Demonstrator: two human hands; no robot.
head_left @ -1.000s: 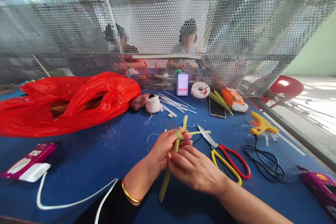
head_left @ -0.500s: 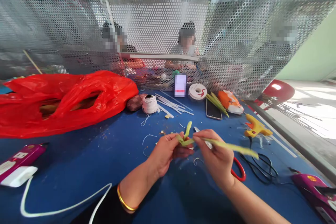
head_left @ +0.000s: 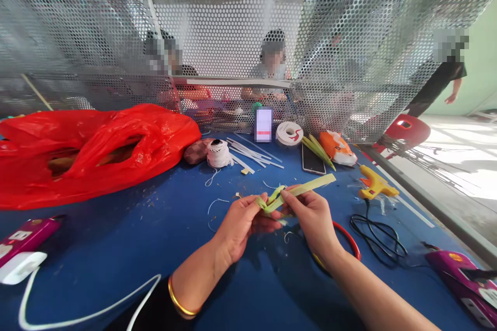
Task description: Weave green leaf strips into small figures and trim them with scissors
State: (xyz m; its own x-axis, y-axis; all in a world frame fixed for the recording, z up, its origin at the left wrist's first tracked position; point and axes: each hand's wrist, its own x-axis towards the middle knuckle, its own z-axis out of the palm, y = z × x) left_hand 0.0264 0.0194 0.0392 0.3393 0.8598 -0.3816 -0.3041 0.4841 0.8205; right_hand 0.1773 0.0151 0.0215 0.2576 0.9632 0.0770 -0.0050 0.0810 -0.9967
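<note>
A pale green leaf strip [head_left: 312, 184], flat and folded near its left part, stretches between my two hands above the blue table [head_left: 163, 238]. My left hand [head_left: 243, 220] is closed, pinching the folded part between thumb and fingers. On the strip's longer free part, my right hand [head_left: 312, 214] pinches with thumb and forefinger; the end sticks out up and to the right. Partly hidden under my right hand lie scissors with a red handle [head_left: 349, 240] and a yellow one.
A red plastic bag [head_left: 166, 124], a white thread spool [head_left: 218, 153], white strips [head_left: 252, 152], a ribbon roll [head_left: 289, 134] and a phone [head_left: 313, 159] lie farther back. To the right are a yellow glue gun [head_left: 376, 182] and its cable. Behind a perforated metal screen [head_left: 233, 26] people sit.
My right hand has swung the strip's long end from pointing down towards me to pointing right, then up and right. My left hand keeps the fold. A walking person appears at the right.
</note>
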